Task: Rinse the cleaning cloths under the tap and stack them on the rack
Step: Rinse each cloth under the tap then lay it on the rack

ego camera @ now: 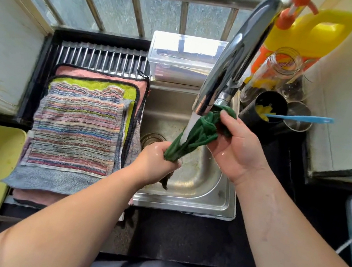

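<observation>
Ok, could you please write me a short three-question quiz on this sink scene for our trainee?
1. True or false: water from the tap runs onto the green cloth.
2. Which cloth tops the stack on the rack? A pink, B striped, C lime.
3. Which hand grips the green cloth's lower end?
Key: 1 true. 2 B, the striped cloth. 3 the left hand; the right hand holds the upper end.
</observation>
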